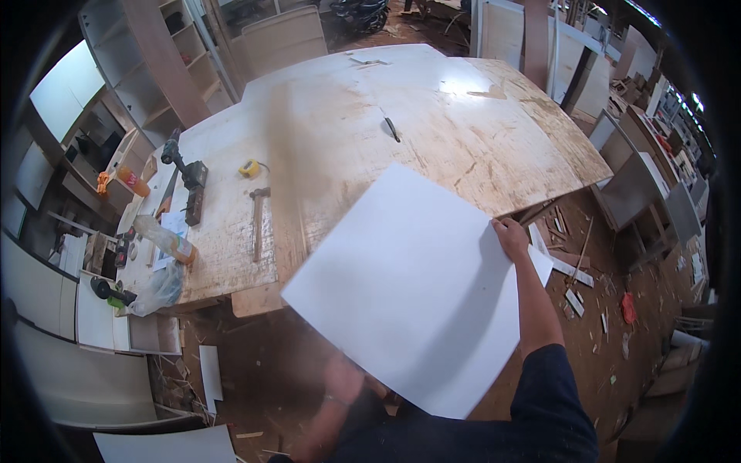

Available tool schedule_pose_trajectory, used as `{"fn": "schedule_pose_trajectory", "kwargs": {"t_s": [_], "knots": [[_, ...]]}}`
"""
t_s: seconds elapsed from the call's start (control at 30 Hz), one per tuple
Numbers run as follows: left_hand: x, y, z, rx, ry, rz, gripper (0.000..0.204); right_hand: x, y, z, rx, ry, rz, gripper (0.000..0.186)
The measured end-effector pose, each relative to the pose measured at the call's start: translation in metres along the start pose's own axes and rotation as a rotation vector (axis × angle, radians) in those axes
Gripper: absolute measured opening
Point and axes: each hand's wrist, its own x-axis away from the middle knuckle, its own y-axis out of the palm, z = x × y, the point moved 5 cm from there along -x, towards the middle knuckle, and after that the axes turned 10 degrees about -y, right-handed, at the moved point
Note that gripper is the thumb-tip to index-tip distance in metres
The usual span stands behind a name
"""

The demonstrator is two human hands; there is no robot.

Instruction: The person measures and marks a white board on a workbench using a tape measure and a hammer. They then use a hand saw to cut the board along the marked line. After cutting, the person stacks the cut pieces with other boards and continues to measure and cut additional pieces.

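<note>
A square white board (401, 285) is held at a slant over the near edge of the worktable (332, 139). My right hand (505, 235) grips its right corner, fingers wrapped over the edge. My left hand (343, 378), smeared by motion, is low beside the board's lower left edge; I cannot tell whether it touches it. On the table's left part lie a wooden-handled hammer (260, 220), a yellow tape measure (248, 168), a drill (176, 158) and a plastic bottle of orange liquid (166, 239). A thin dark tool (392, 130) lies farther back.
Cabinet carcasses (162, 69) and panels (575, 54) stand around the table. Wood scraps (575, 297) and a red bag (627, 307) litter the floor at the right. White panel pieces (162, 444) lie at the lower left. A motorbike (359, 15) stands at the back.
</note>
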Motion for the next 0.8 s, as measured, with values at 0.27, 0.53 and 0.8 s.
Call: {"fn": "schedule_pose_trajectory", "kwargs": {"t_s": [0.27,0.53,0.8], "knots": [[-0.016,-0.024,-0.064,-0.792,-0.275,0.016,0.039,-0.129,0.069,-0.023,0.003,-0.082,-0.215,0.050],[-0.076,0.034,-0.120,-0.038,-0.485,0.413,0.051,-0.241,0.184,-0.103,0.016,-0.475,-0.421,0.044],[-0.118,-0.035,-0.170,0.310,-0.193,0.362,0.054,-0.268,0.242,-0.163,-0.312,-0.683,-0.499,0.038]]}}
